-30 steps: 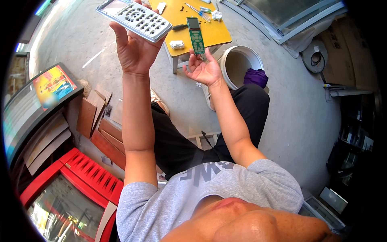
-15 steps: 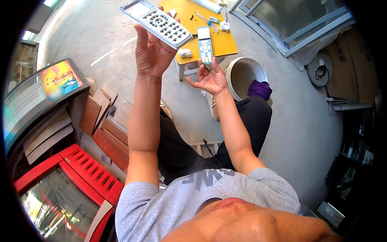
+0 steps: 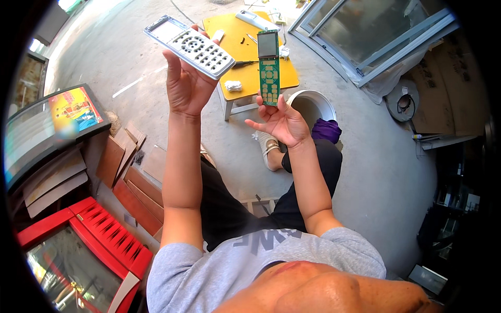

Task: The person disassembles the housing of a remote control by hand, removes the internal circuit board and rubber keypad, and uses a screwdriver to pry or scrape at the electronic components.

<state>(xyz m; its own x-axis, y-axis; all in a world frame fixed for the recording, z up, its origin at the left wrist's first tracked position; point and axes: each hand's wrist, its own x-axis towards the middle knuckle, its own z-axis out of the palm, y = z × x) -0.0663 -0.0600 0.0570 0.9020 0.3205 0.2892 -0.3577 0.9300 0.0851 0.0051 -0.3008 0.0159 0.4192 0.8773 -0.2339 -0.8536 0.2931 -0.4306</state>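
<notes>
Circuit board [image 3: 269,68] green again after pale blue

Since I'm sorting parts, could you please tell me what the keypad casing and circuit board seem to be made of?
Keypad casing: probably moulded plastic, satin silver-grey; its soft sheen and rounded edges suggest it.
Circuit board: likely laminate with a green coating, given its flat face; gold-toned contacts look metallic.

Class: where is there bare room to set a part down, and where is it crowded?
Free: the near right corner of the yellow table, between circuit board and bucket; also the grey floor between bucket and brown cardboard. Crowded: the table's far end, with white cover and black bits; the left floor, with boards.
</notes>
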